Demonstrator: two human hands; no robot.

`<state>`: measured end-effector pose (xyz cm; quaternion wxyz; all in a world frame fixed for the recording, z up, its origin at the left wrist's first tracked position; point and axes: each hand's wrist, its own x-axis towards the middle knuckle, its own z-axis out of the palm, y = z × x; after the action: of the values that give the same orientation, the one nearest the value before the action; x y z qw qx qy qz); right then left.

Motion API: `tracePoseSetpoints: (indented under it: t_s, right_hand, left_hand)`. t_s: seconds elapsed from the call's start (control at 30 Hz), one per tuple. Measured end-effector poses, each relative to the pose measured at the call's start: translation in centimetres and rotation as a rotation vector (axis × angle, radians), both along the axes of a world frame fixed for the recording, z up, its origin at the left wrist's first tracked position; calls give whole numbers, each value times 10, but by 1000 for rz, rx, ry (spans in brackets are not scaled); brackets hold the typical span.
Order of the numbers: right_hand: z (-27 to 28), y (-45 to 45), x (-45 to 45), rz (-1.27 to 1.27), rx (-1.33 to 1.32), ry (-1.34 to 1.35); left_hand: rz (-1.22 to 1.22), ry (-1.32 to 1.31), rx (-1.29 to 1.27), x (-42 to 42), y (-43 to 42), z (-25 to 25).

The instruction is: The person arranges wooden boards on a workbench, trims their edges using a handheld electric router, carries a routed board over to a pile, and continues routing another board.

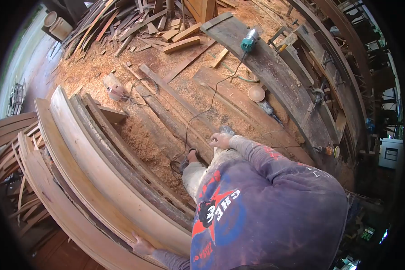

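Observation:
My left hand (141, 245) rests with its fingers apart on the pale curved boards (83, 180) at the lower left. Farther up, my right hand (220, 140) is by my bent knee, over the light trousers (195, 177). Its fingers are curled together, and whatever they may hold is hidden. Several long curved boards stand on edge side by side. My purple printed shirt (274, 211) fills the lower right and hides part of the boards.
A green power tool (249, 40) lies on a wide dark plank (274, 74). A disc tool (257, 94), another corded tool (117, 92) and cables lie among planks and sawdust. Scrap wood (182, 45) is piled at the top; a white bin (389, 153) stands right.

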<state>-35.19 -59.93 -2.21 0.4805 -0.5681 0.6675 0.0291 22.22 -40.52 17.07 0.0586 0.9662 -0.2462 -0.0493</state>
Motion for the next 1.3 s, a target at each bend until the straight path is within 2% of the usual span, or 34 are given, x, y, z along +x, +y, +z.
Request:
tracePoseSetpoints:
  t_s: [0.03,0.07,0.1,0.13,0.17,0.2,0.23,0.3,0.37,0.43,0.47,0.5,0.57,0.6,0.63,0.67,0.7,0.73,0.8,0.83,0.9,0.93,1.0,1.03,1.07,1.1,1.13,1.17,1.2,1.23,1.27,1.3]
  right_hand:
    - [-1,-2,-21,-8,-5,-30]
    - [-2,-9,-47,-174,-28,12]
    - [-7,-20,-75,-336,-53,49]
    - [-8,-38,-106,-444,-245,40]
    - [-12,-61,-145,-557,-436,31]
    - [-12,-93,-184,-463,-737,109]
    - [-10,-119,-228,-387,-926,179]
    - [28,-182,-293,-268,-1139,320]
    - [52,-231,-350,-62,-1147,511]
    - [46,-282,-411,189,-1106,701]
    - [31,-308,-443,355,-1023,835]
    - [42,-326,-453,499,-840,890]
    - [-29,-380,-520,717,-865,886]
    - [-33,-393,-525,735,-877,805]
    - [17,-383,-488,722,-728,835]
    - [16,-391,-487,733,-767,757]
    - [16,-401,-487,734,-800,683]
    - [17,-411,-486,747,-827,666]
    - [26,-416,-477,694,-670,646]
    - [27,-412,-467,697,-681,637]
    - [52,-402,-444,707,-438,800]
    - [61,-391,-437,664,-425,715]
    - [55,-362,-423,596,-387,484]
    - [67,-338,-402,605,-395,349]
    - [80,-317,-379,628,-353,296]
    - [89,-297,-355,653,-291,232]
    - [100,-276,-327,651,-207,209]
    - [106,-257,-301,670,-167,131]
    - [136,-237,-262,605,45,-15]
    - [86,-229,-253,642,8,-190]
    - [99,-214,-217,680,26,-310]
    - [130,-199,-174,719,106,-271]
  left_hand:
    - [75,22,31,-9,-7,6]
    - [79,14,18,-6,1,-3]
    - [-80,-319,-43,3,16,-16]
    - [-236,-655,-103,-3,18,-32]
    - [-223,-667,-119,-28,10,-48]
    - [-242,-654,-226,-63,5,-58]
    - [-267,-643,-309,-98,12,-60]
    - [-360,-497,-135,-216,6,-71]
    - [-492,-202,-5,-332,15,-70]
    - [-532,-17,155,-394,64,-90]
    - [-424,194,221,-409,101,-104]
    - [-312,412,255,-425,147,-120]
    - [151,821,526,-454,219,-126]
    - [316,912,647,-459,287,-156]
    - [494,1028,718,-476,307,-139]
    - [599,1038,728,-488,345,-140]
    - [507,985,894,-496,356,-132]
    - [527,987,864,-510,359,-136]
    - [486,894,823,-521,351,-118]
    - [429,859,754,-525,339,-124]
    - [402,853,580,-537,254,-108]
    - [296,873,484,-534,250,-139]
    - [133,781,253,-544,166,-133]
    - [117,783,65,-550,112,-113]
    - [77,787,-80,-553,86,-131]
    - [-34,792,-185,-556,42,-120]
    - [-123,833,-338,-561,13,-133]
    - [-128,944,-442,-568,-27,-125]
    - [-133,1098,-460,-573,-61,-119]
    - [-134,1196,-522,-579,-91,-122]
    - [-134,1295,-589,-585,-118,-127]
    - [-118,1200,-767,-592,-141,-132]
